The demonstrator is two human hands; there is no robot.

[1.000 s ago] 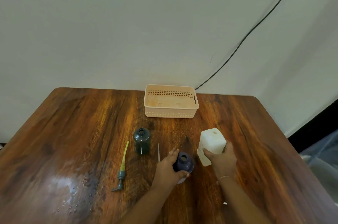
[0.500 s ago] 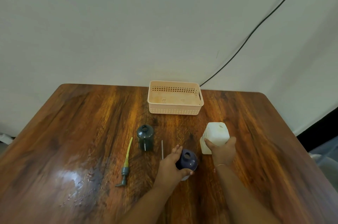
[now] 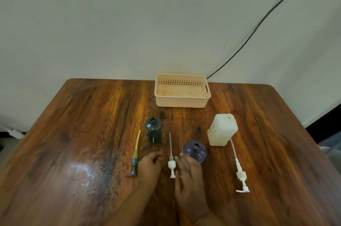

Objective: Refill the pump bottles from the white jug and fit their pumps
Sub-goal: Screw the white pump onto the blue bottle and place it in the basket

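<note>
The white jug (image 3: 222, 129) stands upright on the wooden table (image 3: 73, 133), uncapped. A purple bottle (image 3: 194, 151) with an open neck stands just left of the jug. A dark green bottle (image 3: 153, 131) stands further left, also open. Three pumps lie flat: a grey one with a yellow tube (image 3: 135, 157), a small white one (image 3: 171, 161) between my hands, and a long white one (image 3: 239, 168) on the right. My left hand (image 3: 149, 167) rests empty beside the small white pump. My right hand (image 3: 189, 172) hovers with fingers apart, just below the purple bottle.
A peach plastic basket (image 3: 182, 104) sits at the table's far edge by the wall. A black cable (image 3: 258, 24) runs down the wall behind it. A wet patch (image 3: 96, 172) shines on the table's left front.
My left hand let go of the purple bottle and my right hand let go of the jug. Both hands have drawn back toward me, on either side of the small white pump.
</note>
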